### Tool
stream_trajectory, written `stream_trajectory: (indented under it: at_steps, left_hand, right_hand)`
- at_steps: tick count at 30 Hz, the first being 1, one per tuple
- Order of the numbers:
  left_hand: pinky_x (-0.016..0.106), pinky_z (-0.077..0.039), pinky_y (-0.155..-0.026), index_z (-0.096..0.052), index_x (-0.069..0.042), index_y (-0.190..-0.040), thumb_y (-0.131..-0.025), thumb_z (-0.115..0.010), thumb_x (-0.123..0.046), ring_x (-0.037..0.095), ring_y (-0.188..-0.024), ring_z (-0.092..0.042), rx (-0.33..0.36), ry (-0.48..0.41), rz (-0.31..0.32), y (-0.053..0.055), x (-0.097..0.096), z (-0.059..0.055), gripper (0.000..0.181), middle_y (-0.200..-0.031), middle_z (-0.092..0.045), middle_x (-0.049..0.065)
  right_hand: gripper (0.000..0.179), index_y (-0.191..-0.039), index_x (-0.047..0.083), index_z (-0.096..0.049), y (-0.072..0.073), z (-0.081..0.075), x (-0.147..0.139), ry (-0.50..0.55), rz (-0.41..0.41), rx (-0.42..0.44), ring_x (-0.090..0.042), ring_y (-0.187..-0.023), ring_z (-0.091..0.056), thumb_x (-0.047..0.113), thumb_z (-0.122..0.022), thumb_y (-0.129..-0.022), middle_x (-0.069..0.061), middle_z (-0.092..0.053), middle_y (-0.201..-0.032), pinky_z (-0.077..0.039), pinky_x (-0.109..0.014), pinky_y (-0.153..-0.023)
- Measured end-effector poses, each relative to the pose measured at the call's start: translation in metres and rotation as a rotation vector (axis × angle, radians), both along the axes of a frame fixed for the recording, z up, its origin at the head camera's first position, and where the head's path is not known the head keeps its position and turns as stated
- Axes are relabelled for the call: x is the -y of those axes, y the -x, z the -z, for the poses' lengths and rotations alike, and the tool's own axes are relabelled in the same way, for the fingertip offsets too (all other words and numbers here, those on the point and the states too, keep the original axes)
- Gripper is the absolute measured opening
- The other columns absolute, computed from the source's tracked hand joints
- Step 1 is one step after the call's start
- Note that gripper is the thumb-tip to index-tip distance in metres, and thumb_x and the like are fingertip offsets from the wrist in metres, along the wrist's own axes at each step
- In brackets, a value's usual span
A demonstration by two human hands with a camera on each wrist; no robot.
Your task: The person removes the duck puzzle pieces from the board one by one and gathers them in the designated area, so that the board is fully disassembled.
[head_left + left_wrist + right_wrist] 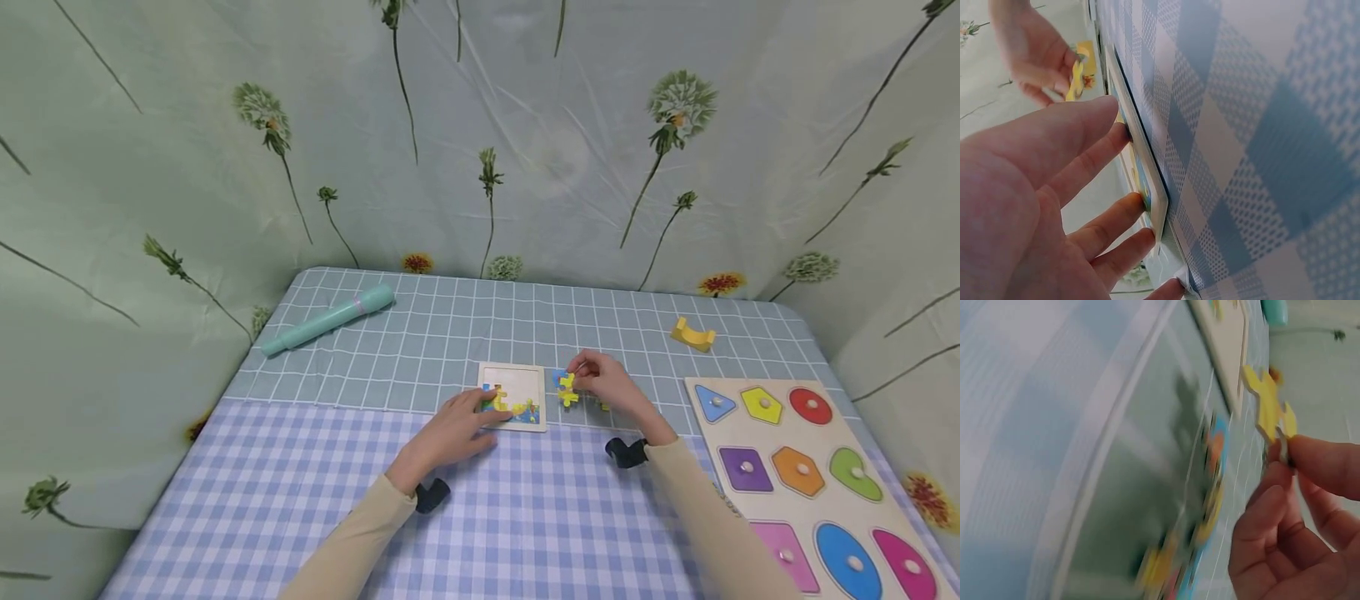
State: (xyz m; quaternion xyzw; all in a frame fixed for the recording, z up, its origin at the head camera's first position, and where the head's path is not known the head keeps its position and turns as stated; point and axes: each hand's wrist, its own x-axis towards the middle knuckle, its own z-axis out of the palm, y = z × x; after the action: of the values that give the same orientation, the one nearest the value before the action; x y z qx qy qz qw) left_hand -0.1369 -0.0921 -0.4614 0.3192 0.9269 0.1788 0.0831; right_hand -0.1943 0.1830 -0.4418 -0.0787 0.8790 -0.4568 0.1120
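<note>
A small square jigsaw tray (542,392) lies mid-table, with several pieces (529,413) fitted along its near and left parts. My left hand (448,427) rests on its left and near side, fingers extended with fingertips at the tray's edge and pieces. Between thumb and fingertips, my right hand (609,385) pinches a yellow jigsaw piece (1266,409), raised just right of the tray. Under it, loose jigsaw pieces (1211,509) in blue, yellow and orange lie on the cloth, blurred in the right wrist view and partly hidden by the hand in the head view.
A wooden shape board (813,433) with knobbed coloured shapes takes up the right side. Farther back on the right sits a yellow arched block (692,335). A teal tapered tube (330,320) lies at the back left. Flower-printed curtains (555,167) enclose the table.
</note>
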Motion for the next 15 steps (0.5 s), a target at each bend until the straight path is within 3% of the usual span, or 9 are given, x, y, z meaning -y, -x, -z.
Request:
stream_trajectory:
  at_steps: [8,15]
  left_hand:
    - [0.052,-0.026,-0.108,-0.057,-0.020,-0.135,-0.095,-0.062,-0.027,0.034,-0.136,-0.031,0.007,-0.014,-0.005,-0.001,0.000,-0.001,0.041,-0.147,-0.036,0.013]
    - [0.052,-0.027,-0.107,-0.057,-0.019,-0.135,-0.095,-0.061,-0.026,0.035,-0.135,-0.032,0.005,-0.022,-0.002,-0.002,0.000,-0.002,0.040,-0.146,-0.037,0.014]
  right_hand:
    - [0.015,-0.096,-0.006,-0.060,-0.003,0.005,-0.021,-0.102,0.000,-0.009,-0.021,-0.073,-0.049,-0.008,-0.058,-0.082,-0.009,-0.054,-0.081,-0.042,-0.030,-0.061]
    - [0.013,-0.087,-0.004,-0.061,-0.004,0.011,-0.020,-0.193,-0.056,-0.174,-0.016,-0.065,-0.048,-0.010,-0.057,-0.076,-0.005,-0.055,-0.072,-0.039,-0.028,-0.058]
